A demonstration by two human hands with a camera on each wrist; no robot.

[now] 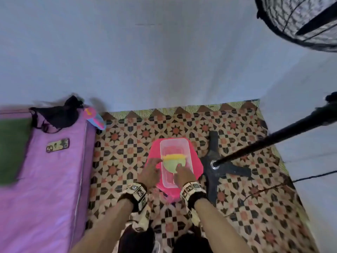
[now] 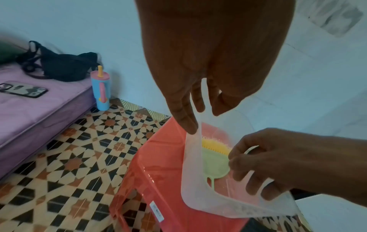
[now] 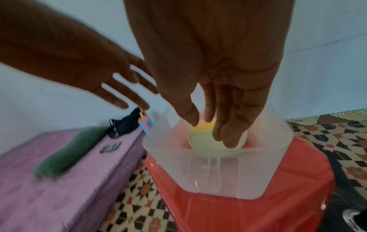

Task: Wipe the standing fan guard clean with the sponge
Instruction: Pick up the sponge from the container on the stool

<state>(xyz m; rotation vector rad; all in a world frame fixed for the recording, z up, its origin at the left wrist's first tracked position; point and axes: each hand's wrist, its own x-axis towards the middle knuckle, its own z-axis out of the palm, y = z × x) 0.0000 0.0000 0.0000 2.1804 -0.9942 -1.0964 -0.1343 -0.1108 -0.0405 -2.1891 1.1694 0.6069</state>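
Note:
A round green sponge [image 1: 174, 164] with a yellow bristly edge [image 2: 214, 144] lies in a clear plastic container [image 1: 173, 141] on a pink stool [image 1: 197, 165]. My right hand [image 1: 180, 170] reaches into the container. Its curled fingers [image 2: 244, 163] and thumb close on the sponge [image 3: 200, 141]. My left hand [image 1: 151, 168] touches the container's left rim [image 2: 191, 141] with straight fingers [image 2: 184, 119]. The black wire fan guard [image 1: 300, 21] hangs at the upper right, apart from both hands.
The fan's black pole [image 1: 264, 145] slants down to a cross-shaped base [image 1: 213, 148] right of the stool. A purple mattress [image 1: 45, 179] on the left holds a phone [image 1: 57, 145], black bag [image 1: 58, 114] and green cushion [image 1: 12, 148]. A blue-pink tumbler [image 2: 100, 91] stands by the wall.

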